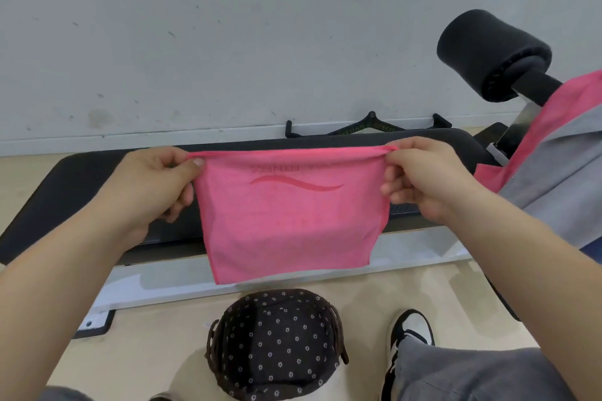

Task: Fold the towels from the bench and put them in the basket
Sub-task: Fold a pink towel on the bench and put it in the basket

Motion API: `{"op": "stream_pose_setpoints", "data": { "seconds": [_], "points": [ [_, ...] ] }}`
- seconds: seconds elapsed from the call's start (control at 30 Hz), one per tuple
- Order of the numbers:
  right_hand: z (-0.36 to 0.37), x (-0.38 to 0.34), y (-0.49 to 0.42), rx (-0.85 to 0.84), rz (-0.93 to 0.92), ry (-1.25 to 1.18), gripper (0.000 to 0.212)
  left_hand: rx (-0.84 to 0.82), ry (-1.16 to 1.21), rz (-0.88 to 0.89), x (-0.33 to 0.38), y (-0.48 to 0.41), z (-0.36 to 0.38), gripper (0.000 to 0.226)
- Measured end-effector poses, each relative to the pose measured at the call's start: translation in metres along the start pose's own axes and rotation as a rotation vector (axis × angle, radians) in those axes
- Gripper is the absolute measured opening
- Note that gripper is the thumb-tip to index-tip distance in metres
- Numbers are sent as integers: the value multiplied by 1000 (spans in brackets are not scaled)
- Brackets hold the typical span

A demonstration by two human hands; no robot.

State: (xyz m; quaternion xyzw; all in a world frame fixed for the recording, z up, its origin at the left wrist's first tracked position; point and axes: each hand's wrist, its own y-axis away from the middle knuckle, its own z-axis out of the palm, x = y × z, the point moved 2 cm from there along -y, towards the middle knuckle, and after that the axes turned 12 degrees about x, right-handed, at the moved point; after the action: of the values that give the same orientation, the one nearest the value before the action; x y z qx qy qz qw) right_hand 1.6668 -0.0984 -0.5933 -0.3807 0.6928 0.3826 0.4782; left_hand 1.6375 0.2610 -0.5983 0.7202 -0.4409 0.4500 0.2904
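Holding a pink towel (290, 215) taut above the basket (338, 332): the left hand (153, 185) and right hand (430, 179) each pinch a top corner between thumb and fingers. Likely light, limp and thin; best gripped at corners along the hem.

A scuffed grey-white painted wall (228, 26) fills the upper part, flecked with small dark marks and smudges. A pale skirting board (65, 145) runs along its foot, above a light beige smooth floor (146, 345). A black V-shaped metal handle (365, 128) rests against the wall's foot
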Motion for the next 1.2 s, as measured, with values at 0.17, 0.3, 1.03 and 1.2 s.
{"op": "stream_pose_setpoints", "data": {
  "seconds": [0.17,0.3,1.03,1.2],
  "points": [
    [38,5,-25,101,91,-205,14,28,311,-186,7,-20,31,13],
    [64,6,-50,169,5,-213,15,120,374,-138,5,-45,52,14],
    [47,65,18,-486,-646,1386,129,-307,-918,1099,-67,22,81,98],
    [21,86,-6,-268,-893,1185,112,-363,-901,1093,-67,23,69,71]
  ]
}}
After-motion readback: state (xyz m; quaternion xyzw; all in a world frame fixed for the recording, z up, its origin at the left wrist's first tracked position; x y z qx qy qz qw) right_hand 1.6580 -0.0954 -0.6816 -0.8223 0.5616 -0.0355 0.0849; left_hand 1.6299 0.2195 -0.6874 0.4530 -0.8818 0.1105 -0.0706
